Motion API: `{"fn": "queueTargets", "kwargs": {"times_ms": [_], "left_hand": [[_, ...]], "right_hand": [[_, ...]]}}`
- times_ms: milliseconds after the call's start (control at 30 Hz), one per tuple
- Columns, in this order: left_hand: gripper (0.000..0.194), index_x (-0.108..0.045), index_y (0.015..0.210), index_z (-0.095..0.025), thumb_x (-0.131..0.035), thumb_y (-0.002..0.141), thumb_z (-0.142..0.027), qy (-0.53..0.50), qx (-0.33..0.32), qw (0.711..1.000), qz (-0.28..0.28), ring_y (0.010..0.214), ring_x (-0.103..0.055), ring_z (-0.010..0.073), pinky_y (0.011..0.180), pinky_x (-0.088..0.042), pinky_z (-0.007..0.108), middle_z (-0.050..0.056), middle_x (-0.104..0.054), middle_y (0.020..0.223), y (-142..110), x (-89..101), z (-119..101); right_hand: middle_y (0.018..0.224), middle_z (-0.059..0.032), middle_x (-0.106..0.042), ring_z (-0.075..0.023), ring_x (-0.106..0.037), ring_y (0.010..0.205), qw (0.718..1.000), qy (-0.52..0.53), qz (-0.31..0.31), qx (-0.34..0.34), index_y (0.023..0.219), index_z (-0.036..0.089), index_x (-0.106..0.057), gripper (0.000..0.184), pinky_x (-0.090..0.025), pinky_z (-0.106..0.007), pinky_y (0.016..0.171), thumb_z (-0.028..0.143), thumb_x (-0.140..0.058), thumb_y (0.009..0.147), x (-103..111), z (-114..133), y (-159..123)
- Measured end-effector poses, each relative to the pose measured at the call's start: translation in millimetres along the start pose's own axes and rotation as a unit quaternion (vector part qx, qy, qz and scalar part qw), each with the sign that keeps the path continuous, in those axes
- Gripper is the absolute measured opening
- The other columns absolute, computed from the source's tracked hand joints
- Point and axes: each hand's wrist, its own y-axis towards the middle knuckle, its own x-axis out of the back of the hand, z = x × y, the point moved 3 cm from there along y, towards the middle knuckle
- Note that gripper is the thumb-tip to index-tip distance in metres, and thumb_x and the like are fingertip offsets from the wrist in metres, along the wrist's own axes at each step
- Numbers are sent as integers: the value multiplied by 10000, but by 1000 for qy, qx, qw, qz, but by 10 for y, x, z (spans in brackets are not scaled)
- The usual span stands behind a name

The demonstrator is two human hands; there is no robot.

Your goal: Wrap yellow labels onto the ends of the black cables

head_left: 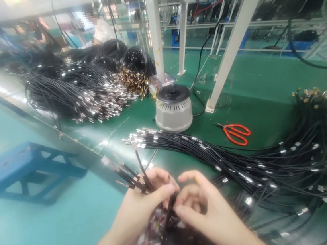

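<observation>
My left hand (144, 200) is closed around a small bundle of thin black cables (132, 174) whose metal-tipped ends stick out to the upper left. My right hand (200, 207) pinches one black cable (170, 211) between thumb and fingers, right beside the left hand. Both hands hover over my lap, near the front edge of the green table (259, 99). A large fan of black cables with silver ferrules (236, 164) lies on the table just beyond my hands.
A grey round machine with a black top (174, 108) stands mid-table. Orange-handled scissors (236, 133) lie to its right. Big heaps of black cables (80, 87) fill the left. White frame legs (231, 51) rise behind. A blue stool (24, 170) stands on the floor; a person works far back.
</observation>
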Motion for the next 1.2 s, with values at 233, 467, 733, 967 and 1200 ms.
{"fn": "queueTargets", "kwargs": {"times_ms": [233, 467, 733, 967, 1200], "left_hand": [[122, -637, 889, -204, -674, 773, -194, 105, -3, 994, -3, 463, -459, 81, 468, -365, 196, -58, -576, 568, -62, -167, -104], [106, -669, 864, -215, -637, 766, -240, 203, -7, 979, -9, 645, -561, 161, 608, -469, 270, -9, -608, 678, -102, -249, -64], [91, -635, 720, -202, -636, 801, -244, 216, -49, 975, -11, 642, -598, 157, 609, -497, 246, 1, -643, 667, -132, -246, -35], [101, -626, 690, -175, -694, 759, -204, 46, 31, 998, -39, 421, -418, 56, 408, -321, 149, -44, -555, 503, -85, -165, -32], [166, -624, 719, -164, -747, 752, -270, -14, 37, 999, -34, 438, -430, 49, 404, -313, 134, -34, -569, 530, -47, -109, 59]], "right_hand": [[687, 36, -703, -116, -661, 532, 990, -31, 104, -86, 1392, 245, -374, 719, -500, -227, 573, 0, -433, 719, 148, 156, -93], [709, -8, -731, -157, -702, 554, 971, -83, 194, -117, 1464, 268, -308, 805, -540, -239, 538, 0, -405, 711, 78, 215, -122], [607, 25, -701, -107, -632, 423, 961, 46, 226, -153, 1361, 205, -403, 733, -444, -161, 447, 30, -382, 649, 32, 236, -118], [649, 9, -706, -111, -635, 471, 995, 62, 39, -68, 1323, 157, -385, 579, -330, -179, 443, 186, -540, 766, 191, 188, -29], [902, -18, -725, -163, -667, 827, 984, -57, -148, 82, 887, 211, -533, 264, -424, -250, 633, 206, -737, 719, 152, 200, -21]]}}
